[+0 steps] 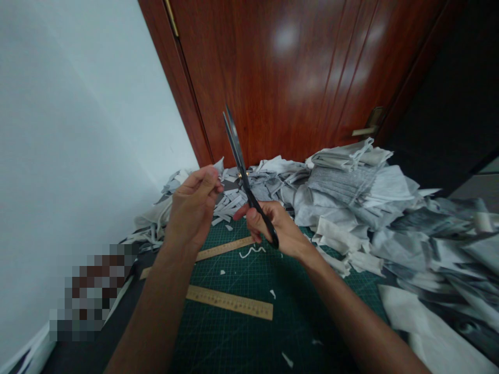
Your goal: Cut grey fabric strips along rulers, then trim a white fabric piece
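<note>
My right hand [273, 221] grips a pair of scissors [244, 171] by the black handles. The long blades point up and away, slightly parted at the tips, with nothing visible between them. To their left, my left hand [197, 200] is raised with thumb and fingers pinched together. A small pale pointed piece [220, 165] shows at its fingertips; whether the fingers hold it or it lies behind them I cannot tell. Below both hands spreads a green cutting mat [234, 332] with a grid.
Two wooden rulers, a nearer ruler [230, 302] and a farther ruler [224, 249], lie on the mat among small white scraps [273, 294]. Cut strips [230, 202] are heaped behind. Grey-white fabric piles [343, 182] line the back and right, before a brown door [273, 78]. A white wall [86, 104] stands left.
</note>
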